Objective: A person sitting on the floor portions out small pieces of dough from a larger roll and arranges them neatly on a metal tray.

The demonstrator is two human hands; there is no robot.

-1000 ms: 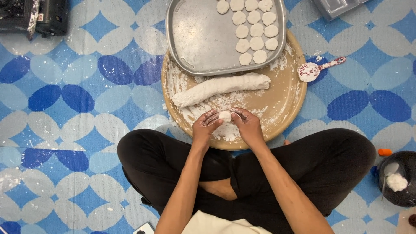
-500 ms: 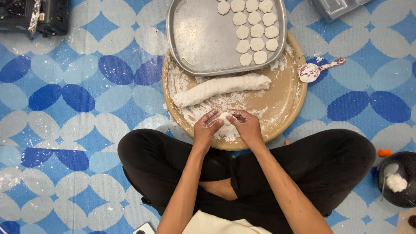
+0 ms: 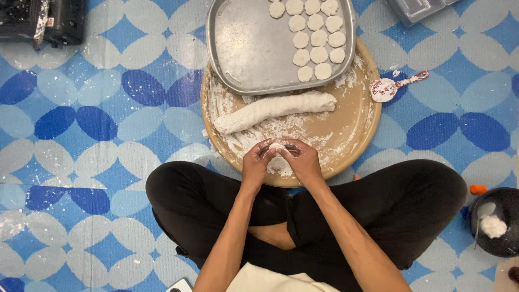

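Soft white dough piece point(image 3: 278, 147), small and rounded, is pinched between the fingertips of left hand point(image 3: 257, 162) and right hand point(image 3: 301, 160) over the floury round wooden board point(image 3: 351, 127). A rough dough log point(image 3: 273, 110) lies beside the dull metal tray point(image 3: 248, 48) on the blue patterned mat point(image 3: 97, 124).

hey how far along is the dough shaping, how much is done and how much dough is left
Done: about a dozen flat dough rounds sit on the right side of the metal tray. In hand: the left hand and right hand press one small piece of dough between the fingertips over the floured round board. Left: a long dough log lies uncut on the board, and most of the tray is bare.
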